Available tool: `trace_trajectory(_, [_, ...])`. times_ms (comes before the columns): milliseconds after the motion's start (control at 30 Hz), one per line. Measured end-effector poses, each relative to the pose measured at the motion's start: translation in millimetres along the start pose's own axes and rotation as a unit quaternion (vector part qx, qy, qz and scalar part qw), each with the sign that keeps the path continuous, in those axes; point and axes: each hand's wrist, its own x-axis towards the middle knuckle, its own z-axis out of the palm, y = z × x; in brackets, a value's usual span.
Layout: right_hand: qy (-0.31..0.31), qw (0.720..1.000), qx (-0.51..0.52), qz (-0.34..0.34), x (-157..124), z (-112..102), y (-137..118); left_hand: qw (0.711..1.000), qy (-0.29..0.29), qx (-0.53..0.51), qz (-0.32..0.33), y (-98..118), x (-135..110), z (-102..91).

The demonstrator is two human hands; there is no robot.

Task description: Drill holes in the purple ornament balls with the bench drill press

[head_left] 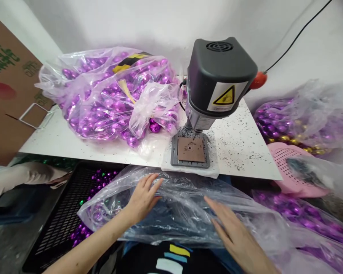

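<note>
A see-through plastic bag (183, 207) lies spread across my lap, with purple balls dimly visible in its left end. My left hand (143, 198) is over the bag's left part, fingers stretched out and slightly apart. On the other side, my right hand (234, 232) hovers over or rests on the bag, its fingers extended; contact is hard to judge. Neither hand grips anything. In front of them stands a small dark bench drill press (221, 68) with a warning label. Its base carries a square brown plate (192, 149) with a small hole and dark shavings.
A big bag of shiny purple balls (103, 102) sits on the white table (237, 144), left of the machine. A black crate (51, 224), a cardboard box (11, 83) and someone's leg are at left. To the right are a pink basket (286, 163) and bagged balls (303, 118).
</note>
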Motion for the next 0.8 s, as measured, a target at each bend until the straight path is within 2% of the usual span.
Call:
trace_trajectory(33, [0.044,0.999,-0.018,0.006,13,-1,-5,1.0,-0.014,-0.002,0.024,5,14,2.7])
trace_trajectory(100, [0.075,0.996,-0.042,0.022,40,0,-2,0.997,-0.06,-0.029,0.045,5,37,10.0])
trace_trajectory(233, [0.044,0.998,-0.021,0.051,76,9,29,0.982,-0.124,-0.145,-0.014,-8,57,16.5])
trace_trajectory(333, [0.019,0.997,0.039,0.063,80,2,50,0.97,-0.134,-0.199,-0.035,-16,62,2.2])
trace_trajectory(400, [0.022,0.993,0.091,0.072,79,-14,59,0.944,-0.147,-0.289,-0.061,-18,67,-12.5])
trace_trajectory(500, [0.061,0.982,0.147,0.101,83,-41,69,0.872,-0.147,-0.453,-0.118,-19,80,-28.1])
trace_trajectory(533, [0.075,0.978,0.157,0.111,86,-49,72,0.856,-0.141,-0.479,-0.134,-18,86,-30.1])
trace_trajectory(567, [0.088,0.975,0.165,0.119,91,-57,74,0.854,-0.132,-0.482,-0.146,-17,91,-30.6])
trace_trajectory(667, [0.128,0.964,0.195,0.126,115,-76,77,0.88,-0.109,-0.427,-0.174,-10,103,-28.0])
trace_trajectory(800, [0.184,0.944,0.264,0.08,176,-95,70,0.911,-0.087,-0.36,-0.184,0,110,-26.8])
